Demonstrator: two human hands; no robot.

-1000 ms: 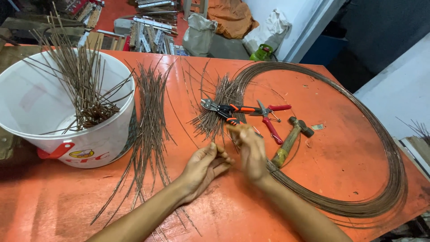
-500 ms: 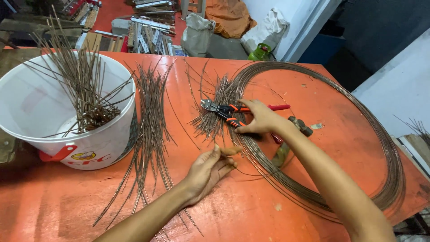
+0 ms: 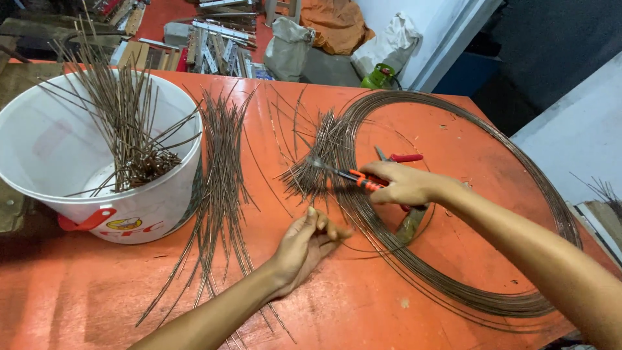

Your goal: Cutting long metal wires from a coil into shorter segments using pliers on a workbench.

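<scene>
My right hand (image 3: pixel 405 184) grips the orange handles of a pair of pliers (image 3: pixel 350 175), whose jaws point left over a fan of short cut wires (image 3: pixel 317 162). My left hand (image 3: pixel 304 246) rests on the orange table (image 3: pixel 363 304), its fingers pinching a thin wire end near the inner edge of a big wire coil (image 3: pixel 466 285). A second tool with red handles (image 3: pixel 403 157) lies just behind my right hand. A hammer (image 3: pixel 412 223) is partly hidden under my right wrist.
A white bucket (image 3: pixel 84 188) with a red handle clip stands at the left, holding several upright wire pieces. A long bundle of cut wires (image 3: pixel 220 188) lies beside it. Beyond the table's far edge lie metal parts, sacks and a green bottle (image 3: pixel 378 76).
My right hand left the left hand, reached up to the pliers and closed on their handles. The left hand stayed low on the table holding the wire.
</scene>
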